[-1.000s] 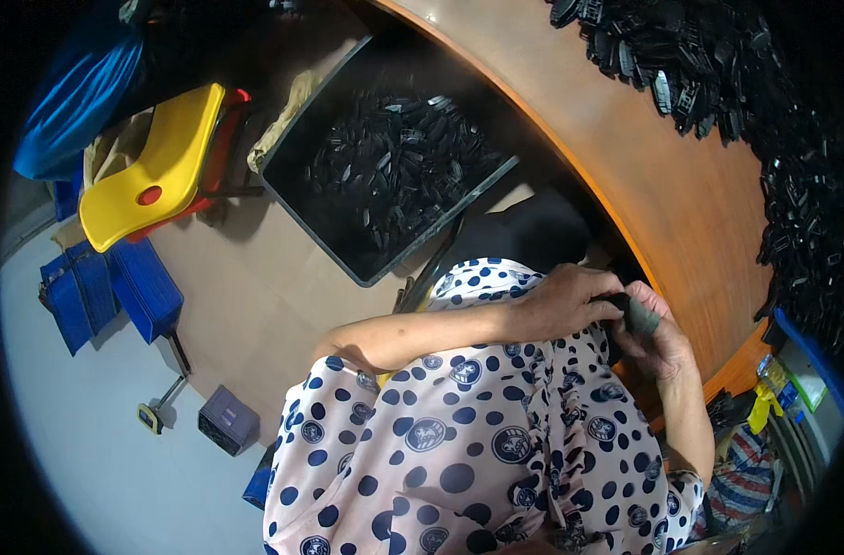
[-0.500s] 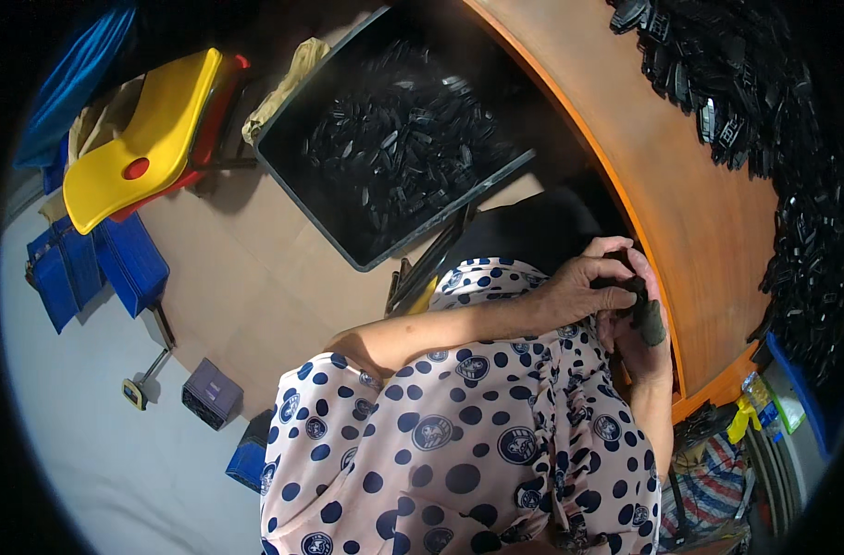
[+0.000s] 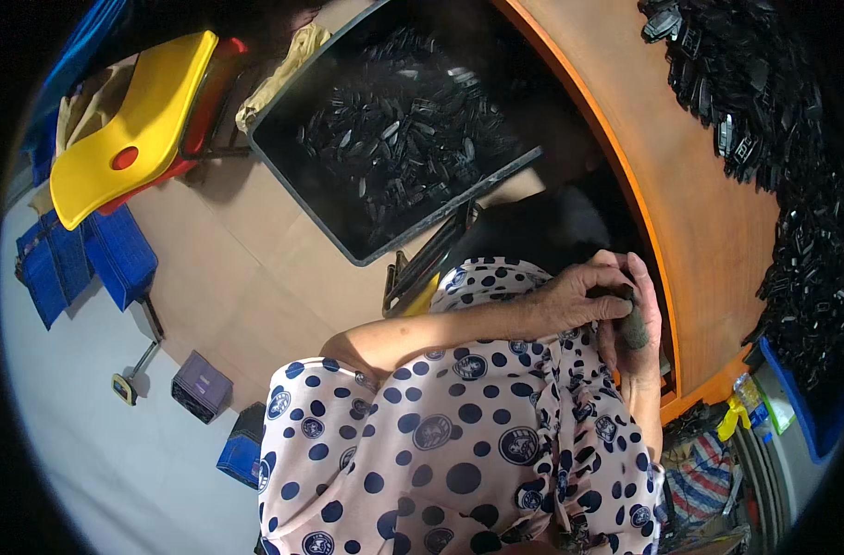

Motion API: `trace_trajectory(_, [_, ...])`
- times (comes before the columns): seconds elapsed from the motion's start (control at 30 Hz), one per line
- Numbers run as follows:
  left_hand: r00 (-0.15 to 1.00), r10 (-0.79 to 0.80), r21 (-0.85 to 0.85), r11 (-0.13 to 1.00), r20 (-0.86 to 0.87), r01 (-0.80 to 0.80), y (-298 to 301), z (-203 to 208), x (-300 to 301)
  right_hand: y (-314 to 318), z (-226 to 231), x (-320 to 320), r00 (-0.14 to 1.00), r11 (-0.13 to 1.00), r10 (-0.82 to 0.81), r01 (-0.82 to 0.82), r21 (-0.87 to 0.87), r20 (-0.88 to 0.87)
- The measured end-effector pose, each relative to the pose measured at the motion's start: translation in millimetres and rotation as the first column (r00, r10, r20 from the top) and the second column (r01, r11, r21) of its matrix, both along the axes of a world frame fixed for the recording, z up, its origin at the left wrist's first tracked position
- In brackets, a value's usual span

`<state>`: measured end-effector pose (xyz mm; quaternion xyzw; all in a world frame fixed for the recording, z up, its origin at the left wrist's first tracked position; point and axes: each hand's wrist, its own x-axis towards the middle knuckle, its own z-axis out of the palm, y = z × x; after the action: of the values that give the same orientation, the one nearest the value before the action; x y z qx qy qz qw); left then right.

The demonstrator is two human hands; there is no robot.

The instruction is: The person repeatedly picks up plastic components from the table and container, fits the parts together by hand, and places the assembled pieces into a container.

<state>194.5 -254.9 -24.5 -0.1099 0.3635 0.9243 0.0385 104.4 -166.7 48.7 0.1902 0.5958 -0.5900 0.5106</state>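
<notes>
My left hand [image 3: 584, 301] is bent at the knuckles, its thumb and fingers pinched together close to the other palm. Facing it, my right hand [image 3: 646, 319] curls inward beside the table edge. A dark grey-green, rounded thing [image 3: 634, 329] lies against the right palm; I cannot tell whether it is a cover on the thumb or something held. Something dark is between the two hands, too hidden by the fingers to name. Both hands are over my lap, in front of the dotted shirt [image 3: 459, 435].
A curved wooden table [image 3: 718, 213] bears a long heap of small black parts [image 3: 801, 213]. Left of it a black bin [image 3: 302, 199] holds many similar pieces. Farther left are a yellow chair [image 3: 135, 129], blue denim pieces [image 3: 121, 254] and a purple-grey box [image 3: 202, 384].
The whole view has shifted slightly. My hands have drawn a little closer together, and the right fingers stand more upright. The dark grey-green thing is tilted differently.
</notes>
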Motion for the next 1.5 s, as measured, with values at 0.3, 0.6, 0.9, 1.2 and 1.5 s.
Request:
trace_trajectory(0.3, [0.890,0.136,-0.018,0.990,0.435,-0.143,-40,-28,33,29,2,-15,0.287,0.777,0.578,-0.480,0.408,-0.764])
trace_trajectory(0.6, [0.539,0.573,-0.483,0.817,0.617,-0.316,-188,-198,100,23,-22,-86,-0.213,0.759,0.605,-0.139,0.636,-0.768])
trace_trajectory(0.9, [0.435,0.672,-0.769,0.634,0.599,0.079,-260,-319,120,3,-38,-85,-0.319,0.752,0.597,-0.097,0.652,-0.737])
trace_trajectory(1.2, [0.377,0.689,-0.772,0.444,0.619,0.456,-254,-337,84,-2,-38,-85,-0.361,0.747,0.597,-0.077,0.660,-0.717])
trace_trajectory(1.5, [0.358,0.680,-0.767,0.536,0.640,0.354,-209,-315,14,-4,-38,-83,-0.294,0.763,0.593,-0.090,0.640,-0.749])
